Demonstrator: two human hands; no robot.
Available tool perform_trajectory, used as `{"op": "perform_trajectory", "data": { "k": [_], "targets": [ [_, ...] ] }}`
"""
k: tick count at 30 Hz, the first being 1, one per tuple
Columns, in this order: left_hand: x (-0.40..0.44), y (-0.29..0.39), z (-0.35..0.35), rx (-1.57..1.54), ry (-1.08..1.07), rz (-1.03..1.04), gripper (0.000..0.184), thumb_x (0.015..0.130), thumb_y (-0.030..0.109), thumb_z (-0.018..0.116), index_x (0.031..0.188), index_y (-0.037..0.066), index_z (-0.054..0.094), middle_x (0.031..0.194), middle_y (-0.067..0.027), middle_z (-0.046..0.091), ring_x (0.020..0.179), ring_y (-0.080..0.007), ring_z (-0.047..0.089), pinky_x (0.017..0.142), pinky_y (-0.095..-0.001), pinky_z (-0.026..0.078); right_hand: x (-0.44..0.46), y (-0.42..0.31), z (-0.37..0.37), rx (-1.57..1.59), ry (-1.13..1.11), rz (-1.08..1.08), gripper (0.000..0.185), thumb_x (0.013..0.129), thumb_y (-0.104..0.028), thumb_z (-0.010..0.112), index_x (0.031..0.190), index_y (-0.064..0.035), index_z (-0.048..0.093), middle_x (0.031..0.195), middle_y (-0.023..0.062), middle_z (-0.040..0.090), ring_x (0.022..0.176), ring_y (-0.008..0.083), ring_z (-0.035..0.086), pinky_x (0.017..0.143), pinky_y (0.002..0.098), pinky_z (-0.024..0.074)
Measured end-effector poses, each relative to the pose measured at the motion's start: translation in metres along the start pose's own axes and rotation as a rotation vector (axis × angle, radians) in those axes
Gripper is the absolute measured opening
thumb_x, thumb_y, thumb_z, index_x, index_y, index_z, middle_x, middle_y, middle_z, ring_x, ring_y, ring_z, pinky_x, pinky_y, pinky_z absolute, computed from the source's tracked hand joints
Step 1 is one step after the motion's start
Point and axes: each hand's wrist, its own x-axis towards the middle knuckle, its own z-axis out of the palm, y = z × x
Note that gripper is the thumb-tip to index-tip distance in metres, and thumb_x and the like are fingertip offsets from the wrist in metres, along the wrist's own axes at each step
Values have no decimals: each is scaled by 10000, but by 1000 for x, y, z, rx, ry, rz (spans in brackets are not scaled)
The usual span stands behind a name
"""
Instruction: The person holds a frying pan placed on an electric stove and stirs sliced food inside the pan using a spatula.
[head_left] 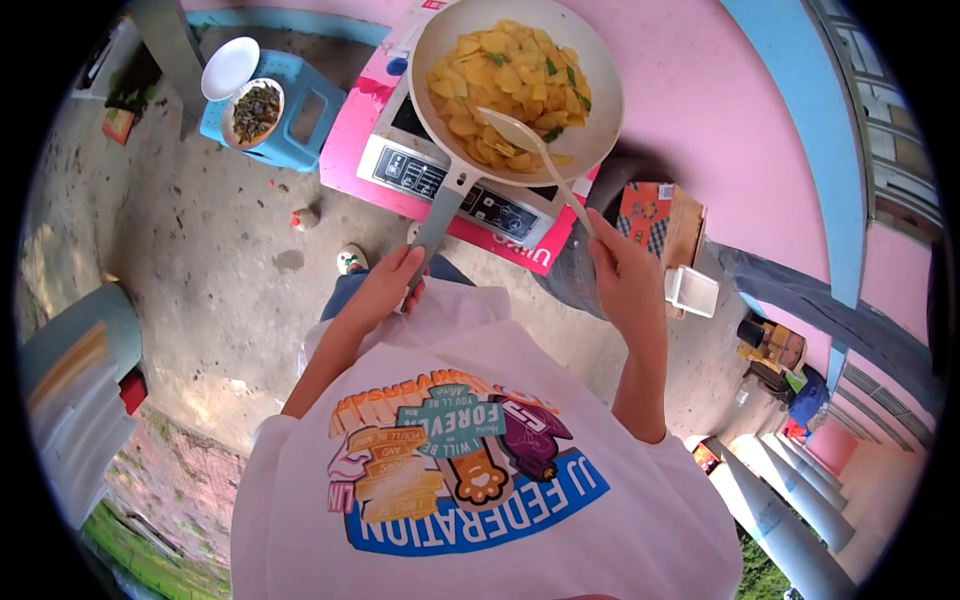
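Observation:
My left hand is wrapped round the grey handle of a white frying pan. In the pan lie sliced yellow potatoes with a few green pieces among them. My right hand grips the lower end of a pale spatula, whose blade rests on the potatoes near the pan's middle. Beneath the pan is an induction cooker with a black button panel, partly hidden by the pan and its handle. The cooker sits on a pink box.
On a blue stool at the upper left stands a bowl of dark food, with a white plate leaning beside it. An orange cardboard box and a white container are right of the cooker. A pink wall borders the right.

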Motion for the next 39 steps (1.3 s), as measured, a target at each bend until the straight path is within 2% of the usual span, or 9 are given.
{"op": "perform_trajectory", "data": {
  "k": [3,10,12,16,25,29,31,34,39],
  "targets": [
    [-1,3,2,12,20,-19,389,1014,408,369,913,57,502,642,-12,484,501,-89,449,492,-239,367,11,14,16,-260,120,-55,369,909,-118,550,1275,-160,580,721,135,588,643,331,595,597,431,441],
    [0,1,0,5,20,-11,387,1012,412,371,900,64,496,638,-5,482,495,-85,445,487,-238,363,4,1,15,-120,-61,-70,369,904,-122,567,1270,-169,586,728,132,600,620,305,592,571,410,436],
    [1,0,-2,-9,6,-12,386,1011,414,375,896,65,493,637,-5,481,492,-85,444,486,-238,367,10,5,-2,17,-72,93,355,906,-133,574,1258,-167,597,754,135,618,631,295,598,582,395,447],
    [2,0,-5,-30,-9,-34,373,1010,419,385,909,77,494,634,-3,484,494,-85,451,487,-235,380,22,3,-1,-146,62,46,337,915,-135,561,1248,-160,606,794,148,627,687,302,612,631,385,467],
    [3,1,-10,-42,-57,1,353,1017,393,372,927,71,482,619,-8,482,473,-86,443,468,-235,370,20,-9,-19,-126,-38,118,353,913,-99,552,1251,-182,612,733,158,593,663,316,585,639,366,456],
    [2,0,-9,-12,-39,12,349,1017,386,373,931,66,480,606,-9,473,469,-84,439,465,-237,367,36,-4,-34,-286,-15,-39,383,903,-98,563,1262,-224,605,777,132,606,651,291,596,611,370,463],
    [1,0,-8,-17,-30,11,350,1017,386,374,929,66,485,607,-9,471,472,-84,439,465,-238,366,44,-2,-37,-541,-138,-121,375,895,-111,572,1250,-227,611,787,117,610,660,287,609,598,383,470],
    [1,0,-6,-23,4,12,356,1016,389,375,924,67,496,609,-8,468,479,-85,440,465,-239,363,50,-5,-50,-623,-303,-231,347,887,-112,577,1212,-219,636,750,103,596,655,284,612,589,392,471],
    [0,2,-1,-28,33,-20,374,1012,408,377,919,73,515,612,-3,461,487,-87,436,467,-239,359,81,-14,-83,-509,-316,-366,327,878,-94,581,1174,-205,661,696,94,565,612,278,592,571,390,467]
  ]
}}
